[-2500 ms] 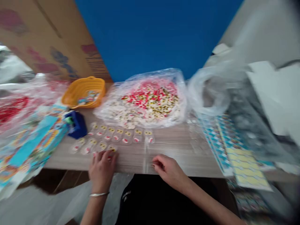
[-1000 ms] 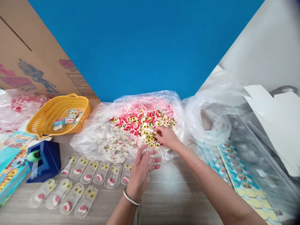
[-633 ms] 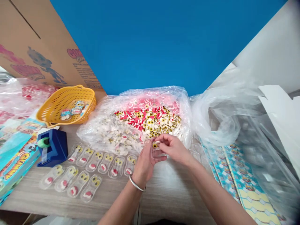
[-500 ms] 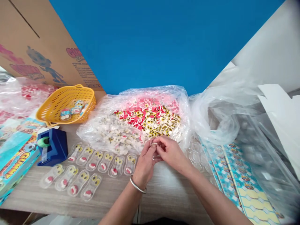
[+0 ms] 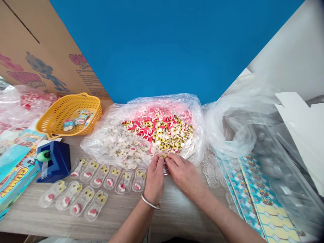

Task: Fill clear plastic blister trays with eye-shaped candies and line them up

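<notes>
My left hand point(image 5: 155, 179), with a silver bangle point(image 5: 150, 202) on the wrist, holds a small transparent blister tray point(image 5: 165, 168) upright against the front of the bag. My right hand point(image 5: 183, 173) is pressed close beside it, fingertips on a yellow gummy eye point(image 5: 163, 155) at the tray's top. Both hands hide most of the tray. Just beyond them lies a large transparent bag point(image 5: 116, 145) holding a heap of red, white and yellow gummy eyes point(image 5: 158, 133). Several filled trays point(image 5: 111, 179) lie in rows left of my hands.
A yellow plastic basket point(image 5: 68, 114) holds several packed trays at left, beside a blue tape dispenser point(image 5: 53, 162) and a colourful Gummy box point(image 5: 17, 179). Printed blister cards point(image 5: 253, 199) and plastic sheeting point(image 5: 283, 168) lie at right on the wood-grain table point(image 5: 182, 216).
My right hand has come down from the candy heap to the tray in my left hand. The two hands now touch. The view has steadied and shifted slightly; the filled trays have not moved.
</notes>
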Demonstrator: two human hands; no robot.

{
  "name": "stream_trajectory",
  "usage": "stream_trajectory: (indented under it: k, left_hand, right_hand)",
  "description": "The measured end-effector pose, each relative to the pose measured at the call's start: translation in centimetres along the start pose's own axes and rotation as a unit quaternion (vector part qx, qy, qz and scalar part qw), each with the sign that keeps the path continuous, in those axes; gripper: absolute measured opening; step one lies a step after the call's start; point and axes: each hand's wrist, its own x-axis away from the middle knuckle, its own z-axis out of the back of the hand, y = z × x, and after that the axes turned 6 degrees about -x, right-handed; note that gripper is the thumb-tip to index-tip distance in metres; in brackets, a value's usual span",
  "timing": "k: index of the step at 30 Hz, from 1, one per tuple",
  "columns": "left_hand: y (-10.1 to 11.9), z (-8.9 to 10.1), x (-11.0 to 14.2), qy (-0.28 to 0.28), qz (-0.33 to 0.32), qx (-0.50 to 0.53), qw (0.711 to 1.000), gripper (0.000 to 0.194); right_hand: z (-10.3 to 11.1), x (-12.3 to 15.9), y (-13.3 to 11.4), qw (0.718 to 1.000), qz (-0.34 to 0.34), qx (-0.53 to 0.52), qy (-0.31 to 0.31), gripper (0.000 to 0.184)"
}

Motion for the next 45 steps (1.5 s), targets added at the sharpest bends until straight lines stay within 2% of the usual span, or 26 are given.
stream_trajectory:
  k: [4,7,10,13,16,18,20,23,25,27,29,32,35,38,40,42,45]
  left_hand:
    - [0.7,-0.1,-0.4,0.004,-0.013,-0.002,1.0,0.035]
    - [1.7,-0.3,-0.6,0.005,0.003,0.008,1.0,0.04]
    - [2.3,-0.4,-0.8,0.013,0.01,0.033,0.999,0.044]
    - [2.5,-0.4,-0.8,0.017,0.012,0.048,0.999,0.045]
    - [2.8,-0.5,-0.9,0.021,0.018,0.06,0.998,0.046]
    - [3.0,-0.6,-0.9,0.014,0.018,0.066,0.998,0.044]
    - [3.2,-0.7,-0.9,0.007,0.02,0.073,0.997,0.042]
    - [3.3,-0.9,-0.5,-0.002,0.027,0.088,0.996,0.037]
    - [3.1,-1.1,0.0,-0.018,0.031,0.092,0.995,0.034]
    - [2.8,-1.5,0.8,-0.042,0.029,0.092,0.994,0.031]
    - [2.2,-1.9,1.7,-0.058,0.032,0.084,0.994,0.03]
    - [0.8,-2.6,3.3,-0.069,0.054,0.061,0.994,0.025]
    - [-0.6,-3.1,4.8,-0.081,0.059,0.04,0.994,0.022]
    - [-1.7,-3.5,6.0,-0.094,0.06,0.02,0.994,0.021]
    - [-2.2,-3.8,6.5,-0.11,0.067,0.006,0.992,0.02]
    - [-2.8,-4.0,6.9,-0.125,0.076,-0.003,0.989,0.021]
    - [-3.6,-4.3,7.1,-0.131,0.1,-0.015,0.986,0.024]
  right_hand:
    - [0.6,-1.7,1.4,0.988,-0.09,-0.114,0.047,0.015]
    - [1.0,-5.1,4.0,0.98,-0.142,-0.115,0.079,0.012]
    - [0.6,-9.3,6.6,0.985,-0.137,-0.076,0.078,0.018]
    - [-0.6,-12.7,7.7,0.991,-0.119,-0.044,0.048,0.025]
    - [-1.6,-14.2,8.0,0.993,-0.111,-0.026,0.019,0.024]
    - [-1.7,-14.1,8.1,0.992,-0.115,-0.045,0.02,0.024]
    - [-1.2,-12.9,8.0,0.988,-0.118,-0.091,0.042,0.022]
    - [0.6,-9.4,7.0,0.969,-0.113,-0.212,0.063,0.016]
    - [2.2,-6.4,5.5,0.949,-0.108,-0.294,0.033,0.014]
    - [3.6,-3.3,3.9,0.943,-0.088,-0.32,-0.023,0.014]
    - [4.5,-0.5,2.4,0.952,-0.061,-0.292,-0.062,0.016]
    - [4.6,2.7,0.7,0.974,-0.059,-0.211,-0.061,0.018]
    - [3.3,5.4,-0.6,0.99,-0.097,-0.093,-0.033,0.015]
    - [1.5,8.3,-1.4,0.989,-0.144,0.008,0.006,0.018]
    - [0.7,10.3,-1.5,0.986,-0.163,-0.001,0.044,0.022]
    - [0.5,12.4,-0.9,0.977,-0.183,-0.063,0.092,0.023]
    - [1.0,15.0,1.4,0.95,-0.252,-0.102,0.154,0.023]
